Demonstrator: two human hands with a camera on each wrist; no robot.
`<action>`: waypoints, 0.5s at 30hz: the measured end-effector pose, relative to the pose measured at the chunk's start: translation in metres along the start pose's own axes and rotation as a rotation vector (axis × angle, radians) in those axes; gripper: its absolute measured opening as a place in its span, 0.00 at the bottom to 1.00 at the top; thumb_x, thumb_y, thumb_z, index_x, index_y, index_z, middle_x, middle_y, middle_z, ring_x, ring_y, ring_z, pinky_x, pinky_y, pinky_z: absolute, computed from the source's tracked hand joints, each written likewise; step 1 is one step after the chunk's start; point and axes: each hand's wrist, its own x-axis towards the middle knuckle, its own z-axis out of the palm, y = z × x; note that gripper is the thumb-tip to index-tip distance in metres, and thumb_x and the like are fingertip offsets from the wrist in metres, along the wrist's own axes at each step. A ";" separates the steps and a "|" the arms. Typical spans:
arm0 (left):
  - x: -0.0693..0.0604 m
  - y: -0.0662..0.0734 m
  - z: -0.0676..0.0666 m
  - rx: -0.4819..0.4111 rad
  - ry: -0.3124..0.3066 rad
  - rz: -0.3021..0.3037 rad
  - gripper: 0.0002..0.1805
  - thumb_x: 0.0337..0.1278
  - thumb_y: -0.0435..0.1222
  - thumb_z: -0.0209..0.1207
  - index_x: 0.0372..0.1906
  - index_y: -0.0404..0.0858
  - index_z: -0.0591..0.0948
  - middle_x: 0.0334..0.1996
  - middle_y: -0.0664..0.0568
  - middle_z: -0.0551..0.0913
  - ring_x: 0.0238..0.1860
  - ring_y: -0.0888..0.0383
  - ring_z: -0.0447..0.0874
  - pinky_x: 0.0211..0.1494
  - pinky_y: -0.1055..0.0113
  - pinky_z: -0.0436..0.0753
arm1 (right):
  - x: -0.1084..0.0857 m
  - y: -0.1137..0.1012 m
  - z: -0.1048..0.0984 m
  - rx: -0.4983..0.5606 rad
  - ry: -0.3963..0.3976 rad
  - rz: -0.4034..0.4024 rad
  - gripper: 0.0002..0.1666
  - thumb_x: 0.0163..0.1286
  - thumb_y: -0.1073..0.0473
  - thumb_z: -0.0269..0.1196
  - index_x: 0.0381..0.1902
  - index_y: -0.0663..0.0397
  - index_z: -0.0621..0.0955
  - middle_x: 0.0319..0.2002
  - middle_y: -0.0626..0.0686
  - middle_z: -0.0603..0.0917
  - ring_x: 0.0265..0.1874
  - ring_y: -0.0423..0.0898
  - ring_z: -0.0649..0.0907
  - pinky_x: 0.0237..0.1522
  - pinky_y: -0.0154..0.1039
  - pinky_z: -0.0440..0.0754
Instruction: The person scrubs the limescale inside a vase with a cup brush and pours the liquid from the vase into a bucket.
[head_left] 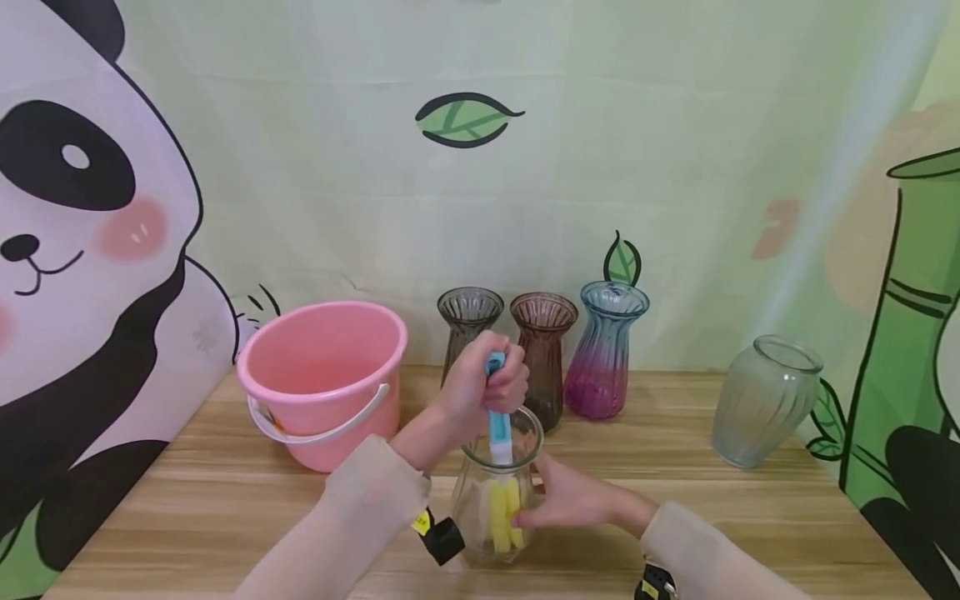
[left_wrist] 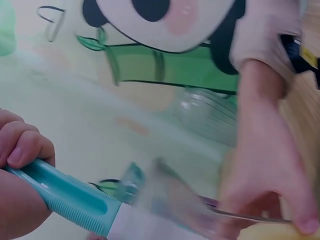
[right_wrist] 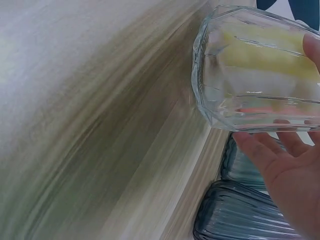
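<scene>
A clear glass vase [head_left: 467, 504] is in front of me at the table's near middle. My left hand [head_left: 491, 379] grips the blue handle of a sponge brush [head_left: 499, 427] from above. Through the glass, the brush's yellow sponge head [head_left: 498, 517] shows down inside the vase. My right hand [head_left: 576, 497] holds the vase from the right, thumb on the near side and fingers round the far side. In the right wrist view the vase's faceted base [right_wrist: 202, 75] stands out past the fingers. Whether the base touches the table cannot be told.
Behind the hands stand a grey vase [head_left: 468, 312], a brown vase [head_left: 546, 358] and a blue-and-pink vase [head_left: 603, 358]. A pink bucket [head_left: 326, 400] with a white handle is at left. Far right, a frosted clear vase [head_left: 761, 408] stands on the wooden table [head_left: 660, 467].
</scene>
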 end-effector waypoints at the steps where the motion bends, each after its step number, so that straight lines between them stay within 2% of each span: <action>1: 0.000 0.005 0.000 -0.003 0.010 0.016 0.22 0.57 0.37 0.27 0.07 0.43 0.54 0.04 0.61 0.54 0.08 0.63 0.45 0.14 0.68 0.43 | 0.000 0.000 0.001 -0.003 0.005 0.001 0.52 0.53 0.55 0.68 0.68 0.58 0.52 0.64 0.58 0.62 0.62 0.54 0.66 0.57 0.48 0.71; 4: 0.001 0.024 0.001 0.029 0.036 0.069 0.22 0.56 0.37 0.27 0.07 0.45 0.55 0.04 0.61 0.54 0.08 0.63 0.44 0.14 0.67 0.43 | 0.000 0.000 0.002 -0.013 0.021 0.010 0.50 0.52 0.55 0.69 0.67 0.57 0.54 0.62 0.58 0.64 0.61 0.55 0.67 0.56 0.48 0.72; 10: 0.002 0.067 0.001 0.020 0.044 0.167 0.20 0.54 0.35 0.25 0.08 0.43 0.53 0.05 0.58 0.50 0.08 0.62 0.43 0.15 0.68 0.43 | 0.000 0.001 0.004 -0.054 0.048 0.012 0.48 0.50 0.53 0.69 0.64 0.58 0.58 0.60 0.59 0.67 0.59 0.54 0.71 0.55 0.45 0.74; 15: -0.004 0.090 -0.002 -0.009 0.056 0.267 0.20 0.54 0.34 0.23 0.08 0.42 0.51 0.05 0.56 0.49 0.07 0.62 0.45 0.13 0.70 0.43 | 0.000 0.000 0.005 -0.067 0.065 0.016 0.51 0.49 0.53 0.70 0.66 0.56 0.57 0.61 0.59 0.67 0.59 0.54 0.71 0.54 0.43 0.75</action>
